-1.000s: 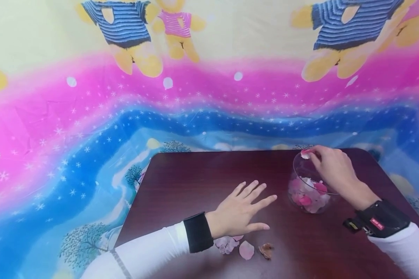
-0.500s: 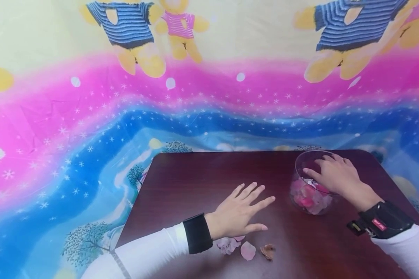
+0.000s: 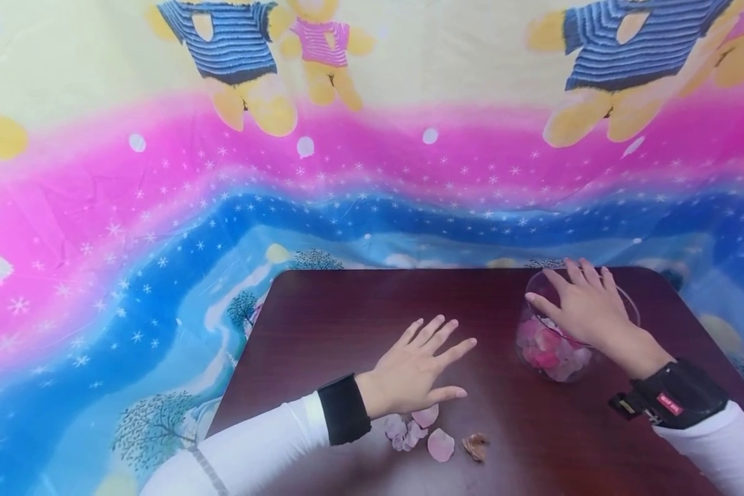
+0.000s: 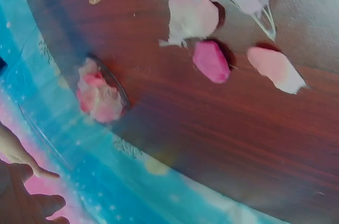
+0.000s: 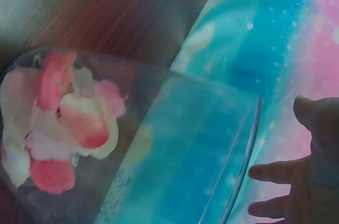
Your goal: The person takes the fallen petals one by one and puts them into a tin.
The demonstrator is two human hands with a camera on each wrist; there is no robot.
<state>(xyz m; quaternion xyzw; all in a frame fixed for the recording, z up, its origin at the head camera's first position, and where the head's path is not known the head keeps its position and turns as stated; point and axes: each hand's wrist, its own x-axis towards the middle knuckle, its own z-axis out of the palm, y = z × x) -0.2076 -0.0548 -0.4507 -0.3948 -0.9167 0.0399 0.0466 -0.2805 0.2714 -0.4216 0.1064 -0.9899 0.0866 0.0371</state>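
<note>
My right hand (image 3: 589, 306) hovers over the mouth of a clear glass jar (image 5: 185, 102), fingers spread, holding nothing. Pink, red and white petals (image 5: 79, 123) are heaped in the bottom of the jar, seen through its wall in the right wrist view. To the left, my left hand (image 3: 412, 368) is stretched out palm down above the table, fingers straight and apart, holding nothing. Loose petals lie below that hand: a pale lilac cluster (image 3: 403, 434), a pale pink petal (image 3: 441, 445) and a brown dried piece (image 3: 475, 447). A deep pink petal (image 4: 212, 62) shows in the left wrist view.
A dark red-brown table (image 3: 347, 303) carries everything, its rounded far corners near the backdrop. Behind it hangs a cloth (image 3: 372, 165) printed with bears, snowflakes and trees. The jar stands toward the table's right side.
A second ago my right hand pinched a pink petal at the jar's rim. It has let the petal go, and its fingers have spread. My left hand has shifted slightly left.
</note>
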